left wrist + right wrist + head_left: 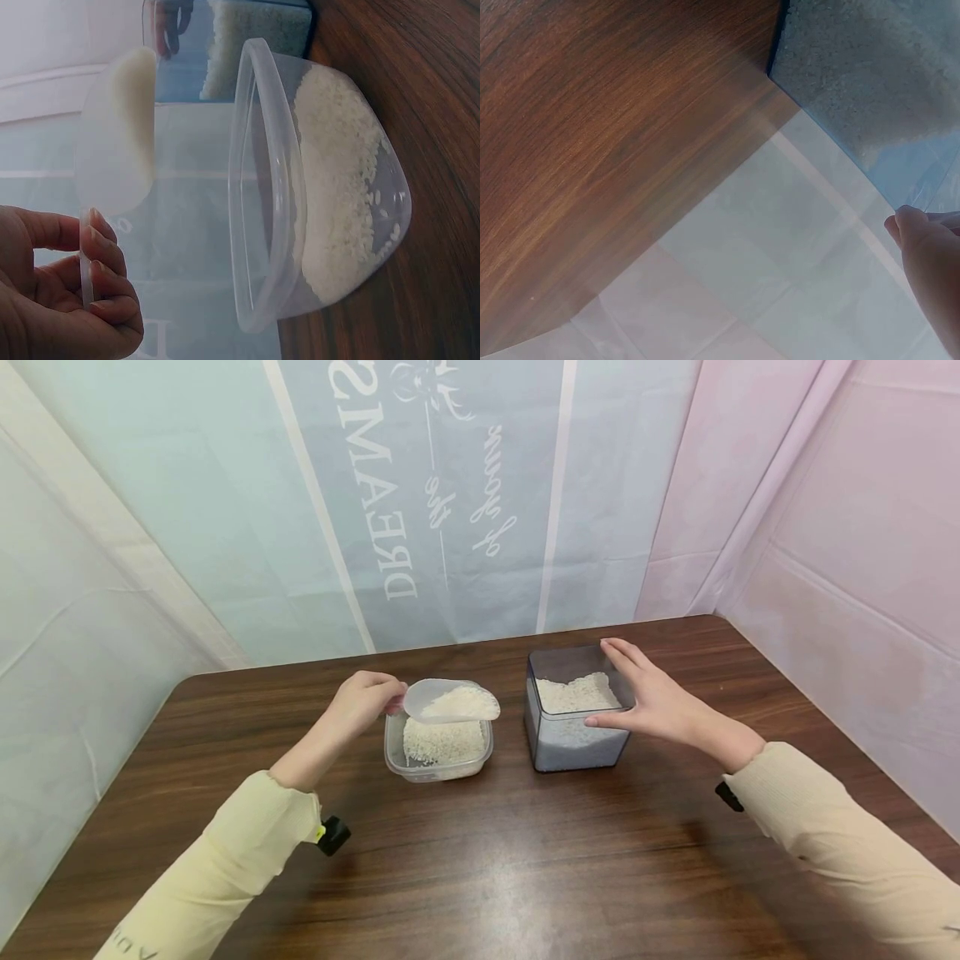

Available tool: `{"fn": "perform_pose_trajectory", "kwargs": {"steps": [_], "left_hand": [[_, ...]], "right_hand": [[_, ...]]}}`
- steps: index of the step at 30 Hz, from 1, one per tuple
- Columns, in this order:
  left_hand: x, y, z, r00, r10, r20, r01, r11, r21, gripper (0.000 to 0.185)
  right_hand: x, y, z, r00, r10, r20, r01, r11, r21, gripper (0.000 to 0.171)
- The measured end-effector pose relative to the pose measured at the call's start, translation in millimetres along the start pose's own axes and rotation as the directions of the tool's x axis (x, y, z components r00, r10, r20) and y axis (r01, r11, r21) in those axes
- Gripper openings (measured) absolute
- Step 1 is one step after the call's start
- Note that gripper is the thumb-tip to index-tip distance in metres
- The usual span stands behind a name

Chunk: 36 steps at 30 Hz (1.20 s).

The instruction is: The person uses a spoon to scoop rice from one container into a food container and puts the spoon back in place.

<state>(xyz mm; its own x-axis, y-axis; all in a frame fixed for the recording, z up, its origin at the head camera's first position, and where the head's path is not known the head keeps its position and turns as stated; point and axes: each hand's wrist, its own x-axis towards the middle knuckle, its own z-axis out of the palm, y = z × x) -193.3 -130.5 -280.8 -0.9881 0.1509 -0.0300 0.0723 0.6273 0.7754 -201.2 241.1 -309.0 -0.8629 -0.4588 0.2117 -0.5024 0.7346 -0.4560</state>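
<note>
My left hand (367, 697) pinches the handle of a translucent white scoop (94, 142) loaded with rice. The scoop is held above a clear plastic tub (390, 760), apart from its rim. White rice (334, 180) lies in the tub, sloping up one side. To the right stands a square blue-tinted bin (534, 727), also holding rice (577, 693). My right hand (652, 697) grips the bin at its right side, thumb at the near rim and fingers at the far rim. Only part of this hand (934, 255) shows in the right wrist view.
Both containers stand on a dark brown wooden table (465, 877), toward its back edge. Behind it hangs a pale blue cloth (465, 585) with white lettering, and light fabric walls (870, 560) rise at the sides.
</note>
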Motion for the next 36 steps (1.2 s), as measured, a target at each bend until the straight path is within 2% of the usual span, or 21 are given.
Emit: {"fn": "perform_pose_trajectory", "kwargs": {"steps": [17, 36], "left_hand": [[-5.2, -14.7, -16.2, 0.998, -0.066, -0.02, 0.066, 0.997, 0.044, 0.025], [-13.4, -31.3, -32.8, 0.996, -0.079, -0.029, 0.081, 0.992, 0.096, 0.026]], "right_hand": [[0, -1, -2, 1.0, 0.016, 0.013, -0.016, 1.0, 0.001, 0.102], [-1, -2, -3, 0.999, 0.022, 0.023, -0.022, 1.0, -0.002, 0.101]]}}
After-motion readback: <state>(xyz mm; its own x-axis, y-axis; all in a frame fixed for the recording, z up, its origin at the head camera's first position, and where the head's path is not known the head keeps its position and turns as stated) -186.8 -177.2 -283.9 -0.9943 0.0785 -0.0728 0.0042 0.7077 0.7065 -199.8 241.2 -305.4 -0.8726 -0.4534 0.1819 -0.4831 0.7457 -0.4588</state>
